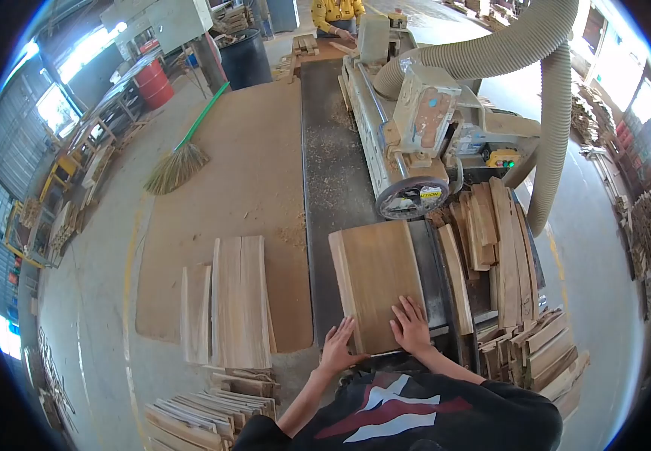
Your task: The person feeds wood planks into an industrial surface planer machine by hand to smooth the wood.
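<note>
A wide wooden board (378,278) lies flat on the dark machine table in front of me. My left hand (337,347) is at its near left corner, fingers stretched along the left edge and thumb toward the near edge. Flat on the near right part of the board rests my right hand (411,328), its fingers spread. Beyond the board stands a woodworking machine (419,124) with a round handwheel (413,198). A thick ribbed hose (491,52) runs from it.
To the left, pale planks (239,301) and a green-handled broom (179,167) lie on a brown tabletop (242,150). Wood strips (509,248) crowd the right side. More pieces (197,413) are stacked at lower left. A person in a yellow top (334,13) is at the far end.
</note>
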Action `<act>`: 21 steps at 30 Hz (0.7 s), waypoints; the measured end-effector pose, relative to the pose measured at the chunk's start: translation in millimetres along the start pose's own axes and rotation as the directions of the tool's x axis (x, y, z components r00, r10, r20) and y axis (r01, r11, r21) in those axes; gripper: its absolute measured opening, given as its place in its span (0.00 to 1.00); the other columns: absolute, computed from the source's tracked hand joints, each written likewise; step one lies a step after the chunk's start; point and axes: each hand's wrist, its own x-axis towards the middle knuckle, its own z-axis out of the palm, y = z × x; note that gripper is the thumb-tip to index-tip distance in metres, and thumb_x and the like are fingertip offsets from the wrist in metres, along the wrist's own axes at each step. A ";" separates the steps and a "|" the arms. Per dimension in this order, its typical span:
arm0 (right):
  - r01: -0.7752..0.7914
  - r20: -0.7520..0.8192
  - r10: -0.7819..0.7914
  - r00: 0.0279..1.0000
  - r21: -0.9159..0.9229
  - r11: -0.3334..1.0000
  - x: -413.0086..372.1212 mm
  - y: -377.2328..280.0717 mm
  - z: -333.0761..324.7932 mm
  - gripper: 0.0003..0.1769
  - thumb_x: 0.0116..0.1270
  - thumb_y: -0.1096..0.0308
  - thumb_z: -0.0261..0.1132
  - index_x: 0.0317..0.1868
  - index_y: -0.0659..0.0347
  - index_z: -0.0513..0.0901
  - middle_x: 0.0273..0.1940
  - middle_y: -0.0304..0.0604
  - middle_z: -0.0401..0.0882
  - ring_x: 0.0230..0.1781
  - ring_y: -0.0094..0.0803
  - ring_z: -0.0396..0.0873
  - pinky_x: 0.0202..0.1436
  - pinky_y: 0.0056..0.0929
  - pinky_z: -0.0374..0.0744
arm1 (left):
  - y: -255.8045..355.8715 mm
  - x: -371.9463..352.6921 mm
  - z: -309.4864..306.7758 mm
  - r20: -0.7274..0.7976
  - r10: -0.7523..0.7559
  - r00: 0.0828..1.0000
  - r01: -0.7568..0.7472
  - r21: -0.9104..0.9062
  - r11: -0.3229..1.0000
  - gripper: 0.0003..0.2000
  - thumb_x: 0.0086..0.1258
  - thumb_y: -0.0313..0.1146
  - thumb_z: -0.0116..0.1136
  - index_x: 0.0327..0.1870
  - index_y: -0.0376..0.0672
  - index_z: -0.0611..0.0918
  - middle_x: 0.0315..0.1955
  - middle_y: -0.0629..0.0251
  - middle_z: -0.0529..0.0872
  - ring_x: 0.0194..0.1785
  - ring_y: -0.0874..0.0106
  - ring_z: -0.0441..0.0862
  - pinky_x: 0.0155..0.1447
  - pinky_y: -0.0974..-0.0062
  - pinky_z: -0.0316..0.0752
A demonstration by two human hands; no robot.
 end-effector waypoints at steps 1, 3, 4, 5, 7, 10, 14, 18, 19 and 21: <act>0.000 -0.021 0.000 1.000 0.007 1.000 -4.8 1.5 -1.6 0.22 0.72 0.59 0.67 0.62 0.58 0.84 0.74 0.52 0.72 0.78 0.53 0.67 0.77 0.55 0.68 | 1.4 4.4 0.2 0.016 0.033 0.999 -0.033 0.012 0.999 0.58 0.49 0.58 0.83 0.81 0.39 0.67 0.80 0.52 0.68 0.85 0.60 0.62 0.83 0.52 0.56; -0.016 -0.017 0.016 1.000 -0.001 1.000 -13.8 9.6 -4.7 0.19 0.72 0.62 0.68 0.61 0.58 0.85 0.73 0.52 0.74 0.76 0.53 0.69 0.76 0.54 0.69 | 2.4 12.9 4.4 0.034 0.063 0.997 -0.064 0.013 0.998 0.57 0.50 0.58 0.83 0.80 0.38 0.68 0.80 0.50 0.68 0.84 0.58 0.63 0.83 0.52 0.55; -0.017 -0.020 0.017 1.000 0.004 1.000 -18.6 16.0 -7.0 0.18 0.73 0.64 0.67 0.60 0.58 0.85 0.72 0.52 0.75 0.75 0.53 0.70 0.75 0.54 0.70 | 3.3 16.6 8.9 0.015 0.103 0.995 -0.103 0.020 0.994 0.55 0.50 0.57 0.83 0.79 0.40 0.69 0.80 0.51 0.69 0.84 0.59 0.64 0.82 0.51 0.57; -0.020 -0.024 0.020 1.000 0.010 1.000 -22.4 18.5 -9.8 0.17 0.73 0.65 0.67 0.60 0.58 0.85 0.72 0.52 0.76 0.75 0.53 0.71 0.75 0.54 0.71 | 5.3 20.7 11.6 -0.003 0.143 0.990 -0.143 0.028 0.989 0.54 0.50 0.57 0.83 0.78 0.41 0.71 0.80 0.52 0.69 0.83 0.59 0.64 0.81 0.51 0.59; -0.040 -0.027 0.040 0.999 0.012 0.999 -26.7 24.9 -14.7 0.16 0.73 0.68 0.66 0.59 0.60 0.85 0.71 0.52 0.76 0.74 0.53 0.72 0.75 0.54 0.71 | 10.4 32.2 17.2 0.000 0.166 0.986 -0.166 0.022 0.986 0.52 0.50 0.57 0.83 0.77 0.42 0.73 0.79 0.51 0.70 0.83 0.59 0.65 0.81 0.51 0.60; -0.084 -0.068 0.085 0.994 0.019 0.996 -19.4 30.8 -19.0 0.17 0.73 0.68 0.66 0.59 0.61 0.84 0.71 0.52 0.76 0.74 0.55 0.72 0.76 0.53 0.71 | 18.6 39.0 30.0 -0.023 0.199 0.980 -0.198 0.030 0.980 0.48 0.51 0.56 0.82 0.74 0.43 0.76 0.78 0.48 0.71 0.82 0.58 0.67 0.81 0.51 0.60; -0.101 -0.112 0.105 0.988 0.044 0.994 -7.1 37.0 -22.0 0.18 0.71 0.66 0.67 0.59 0.63 0.83 0.71 0.53 0.77 0.73 0.58 0.72 0.75 0.52 0.72 | 30.4 49.0 41.1 -0.059 0.189 0.980 -0.187 0.035 0.982 0.44 0.52 0.56 0.82 0.71 0.44 0.79 0.77 0.43 0.72 0.81 0.57 0.70 0.80 0.52 0.60; -0.082 -0.136 0.082 0.987 0.006 0.997 -9.0 43.2 -16.4 0.19 0.70 0.65 0.67 0.58 0.63 0.83 0.70 0.53 0.77 0.72 0.57 0.73 0.74 0.51 0.74 | 28.5 49.3 42.1 -0.068 0.177 0.982 -0.175 0.029 0.984 0.44 0.53 0.57 0.81 0.70 0.44 0.80 0.77 0.43 0.72 0.81 0.56 0.69 0.80 0.52 0.61; -0.074 -0.135 0.074 0.988 0.009 0.997 -7.5 44.3 -16.0 0.19 0.70 0.65 0.67 0.58 0.63 0.83 0.70 0.53 0.77 0.72 0.57 0.73 0.74 0.51 0.74 | 27.4 49.9 42.5 -0.072 0.187 0.980 -0.185 0.032 0.982 0.44 0.53 0.57 0.81 0.70 0.44 0.79 0.77 0.43 0.72 0.81 0.56 0.69 0.80 0.52 0.61; -0.074 -0.128 0.072 0.989 -0.010 0.997 -8.5 46.2 -16.0 0.18 0.70 0.64 0.67 0.57 0.63 0.85 0.69 0.53 0.78 0.72 0.57 0.73 0.74 0.51 0.74 | 24.3 49.6 44.2 -0.079 0.192 0.978 -0.189 0.038 0.981 0.45 0.53 0.57 0.81 0.71 0.43 0.79 0.77 0.44 0.72 0.81 0.57 0.69 0.80 0.52 0.62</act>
